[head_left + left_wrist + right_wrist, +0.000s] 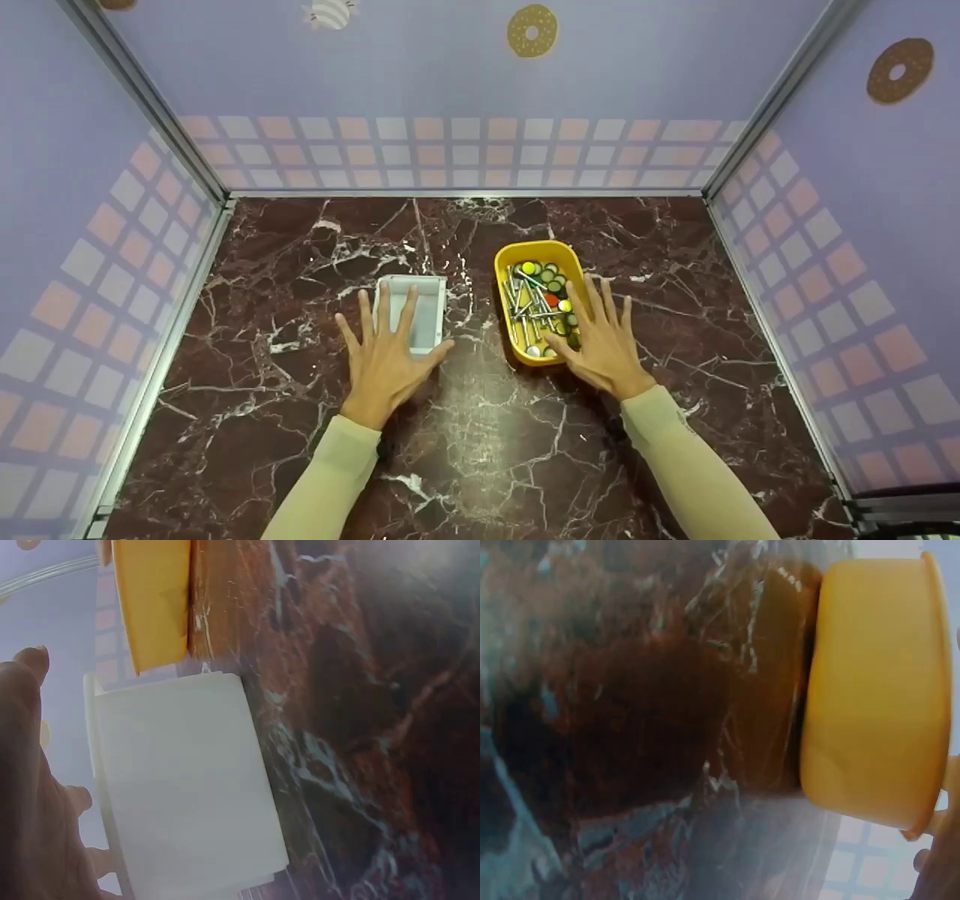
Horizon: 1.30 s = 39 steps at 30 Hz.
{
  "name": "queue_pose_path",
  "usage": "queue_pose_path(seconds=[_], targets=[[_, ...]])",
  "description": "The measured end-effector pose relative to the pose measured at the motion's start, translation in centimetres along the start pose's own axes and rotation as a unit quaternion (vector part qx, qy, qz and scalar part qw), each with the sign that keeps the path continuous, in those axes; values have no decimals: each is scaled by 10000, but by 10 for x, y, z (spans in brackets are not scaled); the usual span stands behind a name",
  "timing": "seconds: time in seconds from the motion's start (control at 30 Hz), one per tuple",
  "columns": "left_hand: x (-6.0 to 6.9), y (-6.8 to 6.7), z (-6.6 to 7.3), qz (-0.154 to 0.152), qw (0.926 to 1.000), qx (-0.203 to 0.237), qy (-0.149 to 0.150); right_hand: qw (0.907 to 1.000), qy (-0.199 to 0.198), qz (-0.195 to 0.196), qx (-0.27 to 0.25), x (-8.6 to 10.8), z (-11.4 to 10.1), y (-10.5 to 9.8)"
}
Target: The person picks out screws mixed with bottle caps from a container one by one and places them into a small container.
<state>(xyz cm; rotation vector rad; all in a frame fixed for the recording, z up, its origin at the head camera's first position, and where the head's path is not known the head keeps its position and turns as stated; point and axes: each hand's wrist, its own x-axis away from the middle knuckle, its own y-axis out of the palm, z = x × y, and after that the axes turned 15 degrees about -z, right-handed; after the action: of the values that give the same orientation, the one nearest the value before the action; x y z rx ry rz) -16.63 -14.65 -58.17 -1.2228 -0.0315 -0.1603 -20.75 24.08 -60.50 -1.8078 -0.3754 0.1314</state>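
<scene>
Tabletop (487, 465) bears white box (427, 313) and yellow tub (537, 252) partly beneath hands (384, 369) (606, 349).

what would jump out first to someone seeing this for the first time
Probably the bright yellow tub right of centre on the dark marbled tabletop, with its jumble of metal screws and small coloured pieces. Next come the two spread hands: the right hand at the tub's right side, the left hand reaching over the small white box left of centre.
</scene>
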Motion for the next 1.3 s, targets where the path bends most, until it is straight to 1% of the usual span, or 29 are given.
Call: queue_pose_path(seconds=[0.13,0.23,0.3,0.43,0.53,0.6,0.77,0.83,1.0,1.1,1.3], targets=[[0,-1,5,-132,9999,93,24,9999,27,-165,0,-4,4,2],[0,0,8,-192,9998,25,15,9998,21,-184,6,-7,7,3],[1,1,9,-150,9999,-26,35,9998,31,-171,-19,-10,8,2],[-1,3,13,0,9998,-81,164,9996,135,-210,-142,-13,11,3],[-5,2,16,105,9996,-111,217,9991,131,-250,-328,-15,12,4],[-8,1,19,105,9996,-96,244,9987,109,-224,-434,-16,12,5],[-15,-1,27,-214,9994,-102,265,9978,118,-221,-611,-17,12,5],[-16,-1,31,-283,9991,-83,294,9974,125,-238,-672,-16,12,6],[-19,0,41,-243,9988,-9,427,9970,109,-182,-742,-15,11,5],[-21,1,48,-287,9982,-61,519,9966,114,-122,-810,-13,9,6],[-22,2,60,-398,9968,-201,667,9932,123,-188,-1142,-8,5,10]])
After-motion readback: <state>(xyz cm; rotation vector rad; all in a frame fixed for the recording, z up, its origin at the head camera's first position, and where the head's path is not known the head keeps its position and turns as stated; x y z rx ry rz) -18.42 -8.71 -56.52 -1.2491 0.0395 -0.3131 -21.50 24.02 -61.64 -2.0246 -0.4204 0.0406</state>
